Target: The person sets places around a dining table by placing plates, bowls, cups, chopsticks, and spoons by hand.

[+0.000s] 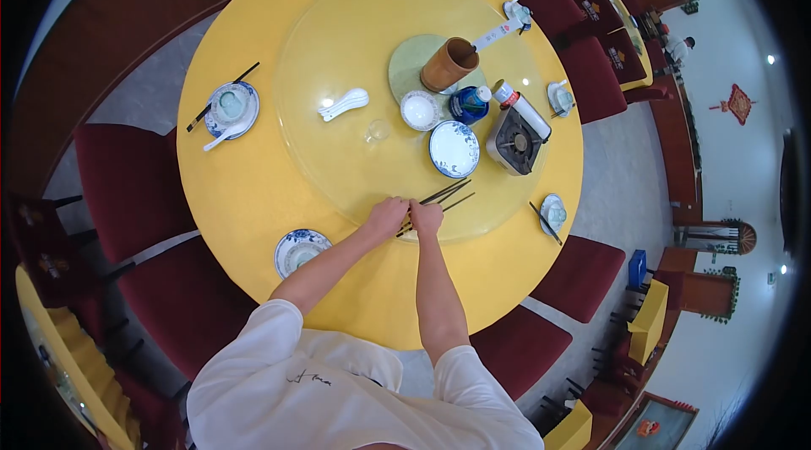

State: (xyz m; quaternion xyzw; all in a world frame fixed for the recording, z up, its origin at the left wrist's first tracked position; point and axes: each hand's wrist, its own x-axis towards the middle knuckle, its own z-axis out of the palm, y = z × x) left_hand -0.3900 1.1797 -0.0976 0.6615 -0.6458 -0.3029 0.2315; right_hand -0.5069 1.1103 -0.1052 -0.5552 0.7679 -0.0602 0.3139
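Note:
Close together over the near edge of the glass turntable (338,171), both my hands are closed around dark chopsticks (448,192). My left hand (388,216) has its fingers curled at the sticks, touching or nearly touching the other hand. My right hand (427,219) grips the bunch from above, hiding its middle. Several stick ends point up and right; others show below the fingers. Just beyond lies a stack of blue-patterned white plates (454,149). To the left, a place setting with a patterned plate (291,241) is partly covered by my left forearm.
A bamboo holder (449,65), small white bowls (420,111), a blue container (469,104), a portable gas stove (517,141) and white spoons (345,104) stand on the turntable. Place settings ring the yellow table (228,222). Dark red chairs (127,188) surround it.

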